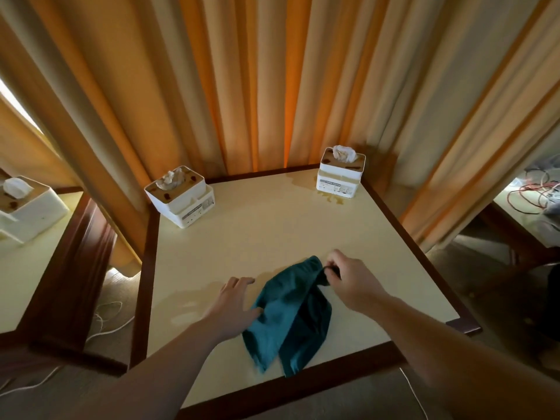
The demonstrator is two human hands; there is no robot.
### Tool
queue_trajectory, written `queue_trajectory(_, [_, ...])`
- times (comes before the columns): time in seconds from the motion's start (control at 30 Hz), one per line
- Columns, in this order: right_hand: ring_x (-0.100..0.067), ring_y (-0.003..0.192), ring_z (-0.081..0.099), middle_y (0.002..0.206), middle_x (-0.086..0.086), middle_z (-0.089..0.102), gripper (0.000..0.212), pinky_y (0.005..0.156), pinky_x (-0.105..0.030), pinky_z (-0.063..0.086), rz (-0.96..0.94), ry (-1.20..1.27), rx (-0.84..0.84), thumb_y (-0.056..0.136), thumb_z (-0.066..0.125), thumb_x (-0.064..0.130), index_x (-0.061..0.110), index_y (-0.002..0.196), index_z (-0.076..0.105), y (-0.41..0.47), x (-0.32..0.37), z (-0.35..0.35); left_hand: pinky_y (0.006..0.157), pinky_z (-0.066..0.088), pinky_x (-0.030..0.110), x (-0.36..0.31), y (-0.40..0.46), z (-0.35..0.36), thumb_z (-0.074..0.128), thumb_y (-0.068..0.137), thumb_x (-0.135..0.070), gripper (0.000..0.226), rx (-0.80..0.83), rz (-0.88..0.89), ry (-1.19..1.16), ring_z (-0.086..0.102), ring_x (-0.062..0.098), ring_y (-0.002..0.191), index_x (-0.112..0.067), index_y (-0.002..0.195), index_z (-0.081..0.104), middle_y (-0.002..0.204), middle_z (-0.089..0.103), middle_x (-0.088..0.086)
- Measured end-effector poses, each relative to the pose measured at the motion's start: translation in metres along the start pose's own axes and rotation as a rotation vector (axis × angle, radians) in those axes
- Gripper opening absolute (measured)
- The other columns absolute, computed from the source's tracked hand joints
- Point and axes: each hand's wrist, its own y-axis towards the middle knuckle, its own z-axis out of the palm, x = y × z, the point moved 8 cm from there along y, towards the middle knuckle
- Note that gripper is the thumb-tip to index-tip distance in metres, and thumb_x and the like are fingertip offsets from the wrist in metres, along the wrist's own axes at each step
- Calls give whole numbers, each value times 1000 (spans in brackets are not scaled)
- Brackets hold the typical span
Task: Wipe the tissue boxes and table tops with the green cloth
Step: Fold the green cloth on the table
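Two bare hands work over a square cream counter (272, 231) framed by a dark wooden edge. A green cloth (291, 316) lies crumpled on the near half of the counter, spread in two loose flaps that reach toward the near edge. The right hand (348, 277) has its fingers curled and pinches the far corner of the cloth, lifting that corner slightly off the surface. The left hand (235, 304) lies with fingers straight and spread, palm down, its thumb side touching the left edge of the cloth while the fingertips rest on the counter.

At the far left corner of the counter stands a white tissue box (180, 197) with a tan lid and a tissue poking out, set at an angle. At the far right corner stands a second tissue box (341, 172), also with a tissue sticking up; a wet-looking patch (330, 198) shows on the counter just in front of it. Faint smears mark the surface near the left hand.

Orange and beige curtains (272, 86) hang behind the counter. A third tissue box (21, 204) sits on a neighbouring counter at the left, and tangled cables (533, 192) lie on another at the right.
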Motion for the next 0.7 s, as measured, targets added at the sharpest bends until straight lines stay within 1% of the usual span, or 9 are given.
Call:
queue_trajectory(0.07, [-8, 79, 67, 88, 8, 68, 5, 74, -37, 60, -79, 35, -81, 102, 61, 22, 23, 98, 60, 17, 30, -34, 112, 37, 37, -4, 5, -19, 69, 92, -47, 70, -54, 12, 8, 37, 22, 141, -27, 152, 39, 151, 37, -4])
queue_trajectory(0.17, [-6, 94, 66, 97, 12, 69, 3, 83, -29, 57, -150, 66, -188, 98, 69, 23, 23, 100, 68, 41, 70, -83, 107, 41, 34, -19, 10, -54, 74, 90, -43, 54, -188, 64, 25, 50, 24, 131, -25, 137, 57, 138, 52, 0])
queue_trajectory(0.2, [-6, 96, 65, 99, 13, 69, 4, 84, -26, 55, -162, 81, -217, 97, 71, 24, 23, 101, 70, 45, 81, -98, 104, 43, 32, -30, 10, -68, 75, 90, -41, 46, -247, 93, 5, 55, 22, 125, -25, 131, 62, 131, 57, -1])
queue_trajectory(0.27, [-5, 96, 64, 98, 13, 70, 3, 82, -22, 50, -200, 107, -249, 96, 72, 25, 23, 99, 72, 51, 103, -121, 97, 49, 30, -60, 7, -98, 74, 92, -39, 32, -353, 163, -60, 61, 13, 110, -25, 120, 68, 115, 62, -8])
queue_trajectory(0.37, [-4, 92, 63, 94, 14, 68, 2, 77, -21, 47, -267, 108, -243, 96, 72, 24, 24, 94, 71, 57, 130, -142, 85, 55, 28, -114, -3, -144, 71, 93, -42, 19, -480, 265, -136, 59, 0, 92, -29, 105, 65, 100, 63, -15])
queue_trajectory(0.43, [-4, 91, 63, 93, 16, 67, 3, 78, -22, 48, -299, 93, -227, 95, 73, 25, 26, 93, 71, 62, 144, -151, 79, 54, 24, -145, -10, -172, 73, 91, -43, 18, -552, 330, -176, 59, -1, 88, -30, 95, 61, 94, 63, -15])
queue_trajectory(0.53, [-4, 88, 64, 89, 16, 69, 3, 78, -26, 51, -342, 100, -223, 92, 76, 28, 28, 91, 74, 70, 159, -166, 72, 50, 17, -183, -20, -203, 79, 85, -46, 25, -635, 416, -197, 59, 2, 85, -29, 90, 62, 89, 63, -16])
queue_trajectory(0.6, [-3, 85, 66, 88, 14, 72, 1, 76, -25, 51, -379, 134, -189, 92, 77, 27, 27, 92, 76, 72, 168, -176, 69, 48, 18, -200, -20, -216, 83, 80, -46, 29, -664, 449, -197, 59, 2, 85, -27, 89, 63, 87, 63, -15])
queue_trajectory(0.7, [0, 88, 68, 92, 13, 76, 7, 79, -18, 51, -416, 180, -112, 95, 74, 19, 21, 98, 80, 75, 175, -185, 69, 50, 25, -213, -17, -226, 86, 77, -46, 34, -717, 457, -160, 58, 3, 81, -22, 89, 64, 85, 61, -14])
